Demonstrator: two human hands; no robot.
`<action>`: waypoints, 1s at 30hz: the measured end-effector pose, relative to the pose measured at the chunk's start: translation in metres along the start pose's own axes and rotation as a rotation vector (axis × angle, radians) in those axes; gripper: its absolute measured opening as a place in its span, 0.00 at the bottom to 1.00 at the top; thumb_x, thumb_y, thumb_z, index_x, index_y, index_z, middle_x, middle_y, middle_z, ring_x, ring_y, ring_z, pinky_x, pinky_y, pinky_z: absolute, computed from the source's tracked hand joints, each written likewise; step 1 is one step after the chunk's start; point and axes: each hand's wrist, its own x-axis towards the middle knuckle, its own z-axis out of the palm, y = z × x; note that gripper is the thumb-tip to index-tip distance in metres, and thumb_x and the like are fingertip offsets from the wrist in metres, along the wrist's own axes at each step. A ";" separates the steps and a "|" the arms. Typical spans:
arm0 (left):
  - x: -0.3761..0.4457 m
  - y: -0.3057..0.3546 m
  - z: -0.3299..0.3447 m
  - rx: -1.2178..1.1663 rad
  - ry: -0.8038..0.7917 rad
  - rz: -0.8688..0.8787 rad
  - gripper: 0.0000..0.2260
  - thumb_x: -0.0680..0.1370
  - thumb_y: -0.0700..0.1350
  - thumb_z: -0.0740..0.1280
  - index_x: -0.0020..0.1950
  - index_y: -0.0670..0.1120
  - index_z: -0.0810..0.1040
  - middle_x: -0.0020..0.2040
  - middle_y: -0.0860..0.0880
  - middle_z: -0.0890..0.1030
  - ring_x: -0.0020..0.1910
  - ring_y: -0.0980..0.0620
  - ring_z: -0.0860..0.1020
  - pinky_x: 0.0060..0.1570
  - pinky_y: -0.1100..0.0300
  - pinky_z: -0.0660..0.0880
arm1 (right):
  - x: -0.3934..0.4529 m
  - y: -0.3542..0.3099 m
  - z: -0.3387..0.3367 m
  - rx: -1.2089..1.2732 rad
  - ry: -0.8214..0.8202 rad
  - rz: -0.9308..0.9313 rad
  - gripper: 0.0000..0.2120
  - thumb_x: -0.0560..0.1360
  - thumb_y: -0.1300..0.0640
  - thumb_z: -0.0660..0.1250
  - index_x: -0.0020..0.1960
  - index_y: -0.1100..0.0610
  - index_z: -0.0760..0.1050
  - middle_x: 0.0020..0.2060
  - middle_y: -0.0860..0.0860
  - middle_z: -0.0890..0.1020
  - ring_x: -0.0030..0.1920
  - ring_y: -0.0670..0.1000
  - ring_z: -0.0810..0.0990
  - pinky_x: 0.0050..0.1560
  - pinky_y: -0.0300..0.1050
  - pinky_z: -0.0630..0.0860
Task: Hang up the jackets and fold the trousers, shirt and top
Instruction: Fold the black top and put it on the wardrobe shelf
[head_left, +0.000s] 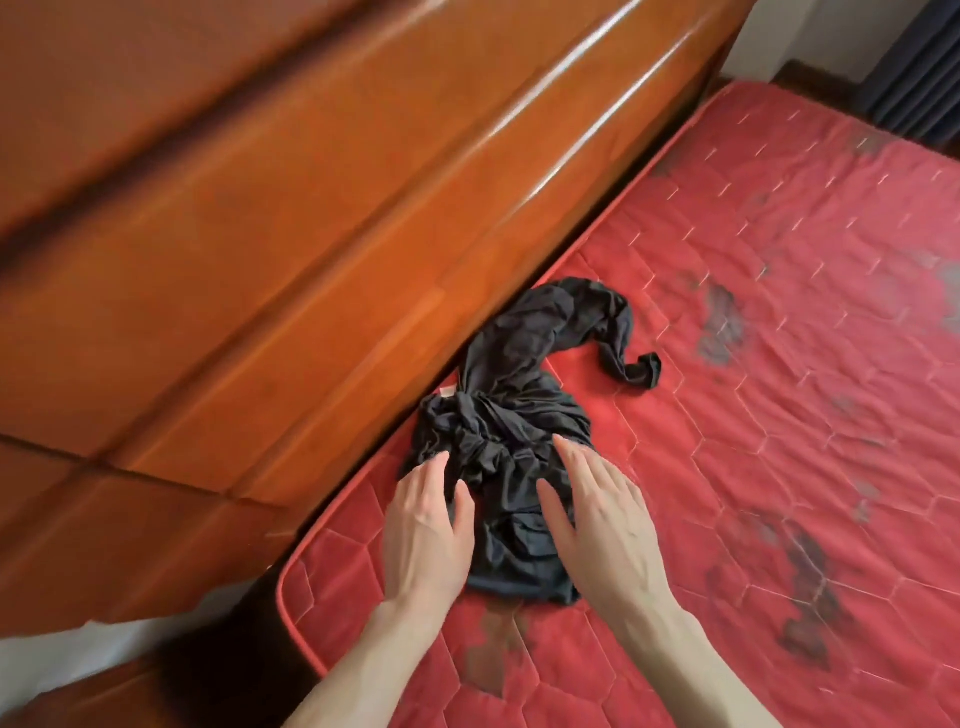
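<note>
Both hands reach in from six o'clock, palms down, fingers straight and spread: left hand (423, 535) and right hand (602, 525) rest on the crumpled black garment (511, 415) on the red mattress (779, 415), beside the wooden headboard (311, 208) at ten o'clock.

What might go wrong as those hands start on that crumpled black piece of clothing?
The black garment is twisted and knotted, so pulling could tighten the tangle. It lies against the wooden headboard, at the mattress edge, so cloth may slip into that gap. Both left hand and right hand look open, gripping nothing yet.
</note>
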 end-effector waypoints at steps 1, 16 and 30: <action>0.010 -0.010 0.015 0.003 0.003 -0.010 0.18 0.83 0.43 0.66 0.73 0.41 0.75 0.65 0.44 0.82 0.65 0.44 0.78 0.64 0.51 0.75 | 0.011 0.005 0.019 -0.008 -0.004 -0.018 0.24 0.82 0.50 0.68 0.76 0.56 0.72 0.71 0.50 0.79 0.71 0.52 0.77 0.69 0.50 0.74; 0.117 -0.078 0.112 -0.240 -0.025 -0.535 0.28 0.82 0.49 0.68 0.80 0.46 0.63 0.76 0.44 0.70 0.76 0.42 0.69 0.73 0.47 0.68 | 0.132 0.032 0.166 -0.213 -0.309 0.028 0.27 0.85 0.52 0.59 0.81 0.55 0.57 0.69 0.53 0.72 0.68 0.58 0.73 0.64 0.53 0.73; 0.068 -0.029 0.082 -0.454 -0.088 -0.390 0.07 0.78 0.40 0.69 0.45 0.50 0.73 0.41 0.50 0.80 0.42 0.48 0.78 0.47 0.52 0.74 | 0.037 0.111 0.072 0.502 0.182 0.426 0.06 0.85 0.54 0.61 0.50 0.52 0.66 0.36 0.47 0.78 0.39 0.56 0.75 0.41 0.52 0.67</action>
